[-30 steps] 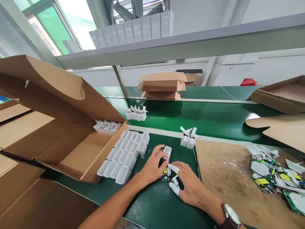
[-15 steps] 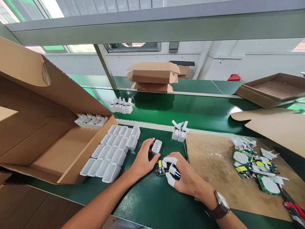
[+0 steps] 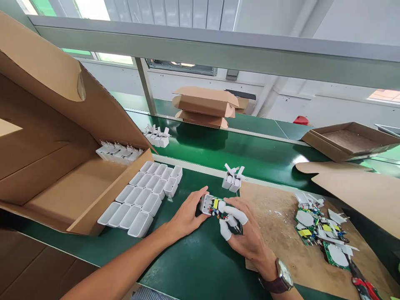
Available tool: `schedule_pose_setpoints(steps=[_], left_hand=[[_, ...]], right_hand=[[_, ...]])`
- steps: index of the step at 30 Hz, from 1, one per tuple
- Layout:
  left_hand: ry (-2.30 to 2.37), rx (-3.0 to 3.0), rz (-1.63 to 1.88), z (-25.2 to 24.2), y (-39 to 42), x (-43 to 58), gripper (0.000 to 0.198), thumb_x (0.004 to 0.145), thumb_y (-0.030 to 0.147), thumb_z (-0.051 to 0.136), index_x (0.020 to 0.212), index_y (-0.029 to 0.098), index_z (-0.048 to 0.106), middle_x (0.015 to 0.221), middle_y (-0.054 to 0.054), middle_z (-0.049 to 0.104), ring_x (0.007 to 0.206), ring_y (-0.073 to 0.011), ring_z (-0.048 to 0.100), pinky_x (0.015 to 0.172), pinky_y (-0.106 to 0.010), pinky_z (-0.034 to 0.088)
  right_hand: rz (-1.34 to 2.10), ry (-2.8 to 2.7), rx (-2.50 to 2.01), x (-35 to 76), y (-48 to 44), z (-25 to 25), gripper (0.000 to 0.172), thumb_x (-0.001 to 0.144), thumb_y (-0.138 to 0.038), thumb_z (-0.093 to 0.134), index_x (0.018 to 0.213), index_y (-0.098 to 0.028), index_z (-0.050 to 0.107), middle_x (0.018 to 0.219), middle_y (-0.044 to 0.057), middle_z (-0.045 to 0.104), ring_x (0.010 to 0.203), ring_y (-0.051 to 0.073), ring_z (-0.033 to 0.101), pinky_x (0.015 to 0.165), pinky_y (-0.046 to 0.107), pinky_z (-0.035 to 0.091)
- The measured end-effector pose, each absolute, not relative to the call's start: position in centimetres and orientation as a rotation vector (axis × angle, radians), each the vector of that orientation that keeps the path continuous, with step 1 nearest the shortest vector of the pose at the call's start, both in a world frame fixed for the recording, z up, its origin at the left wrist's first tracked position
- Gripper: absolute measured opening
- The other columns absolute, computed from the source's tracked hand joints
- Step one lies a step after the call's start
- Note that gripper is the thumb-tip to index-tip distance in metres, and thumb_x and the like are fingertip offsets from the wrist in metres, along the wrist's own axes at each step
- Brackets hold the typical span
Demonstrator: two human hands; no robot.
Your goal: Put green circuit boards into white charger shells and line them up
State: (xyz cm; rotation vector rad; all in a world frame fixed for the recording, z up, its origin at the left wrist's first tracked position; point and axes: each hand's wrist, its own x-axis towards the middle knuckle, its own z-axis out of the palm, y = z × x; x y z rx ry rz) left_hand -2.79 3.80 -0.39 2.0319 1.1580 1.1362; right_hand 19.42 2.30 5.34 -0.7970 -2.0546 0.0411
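What a spread: green workbench (image 3: 193, 260) through the middle, big open cardboard box (image 3: 81, 183) on the left, rows of white cases (image 3: 134, 198) lined up just beside it! Front and centre, the left hand (image 3: 189, 208), fingers curled around a single white case (image 3: 205, 204); the right hand (image 3: 250, 235), its white-capped fingers narrowed on a circuit board (image 3: 216, 204). That board is right at the case's open side, between the hands; how far in, one cannot tell.

Room on green tbl (image 3: 193, 258) nr L hand (image 3: 187, 210); white cases (image 3: 133, 196) block L, PCBs (image 3: 305, 218) R.
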Motion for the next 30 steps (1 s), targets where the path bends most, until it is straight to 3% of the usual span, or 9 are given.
schedule_pose_setpoints(steps=[8,30], left_hand=[[1.150,2.175,1.233,0.1,3.8,-2.9,0.081,0.090,0.009,0.066,0.158,0.030,0.027,0.139,-0.012,0.060,0.128,-0.0288,0.056,0.105,-0.051,0.054],[1.179,2.263,1.207,0.4,3.4,-2.7,0.077,0.092,0.009,0.061,0.158,0.028,0.027,0.137,-0.013,0.060,0.129,-0.0296,0.055,0.109,-0.054,0.051]], right_hand=[[-0.065,-2.095,-0.786,19.1,2.1,4.5,0.060,0.088,-0.002,0.061,0.144,-0.019,0.050,0.124,0.015,0.067,0.118,0.031,0.062,0.095,0.052,0.061],[-0.084,-2.135,-0.864,18.8,2.1,4.3,0.069,0.089,-0.005,0.059,0.153,-0.023,0.042,0.122,0.013,0.069,0.116,0.031,0.064,0.093,0.051,0.062]])
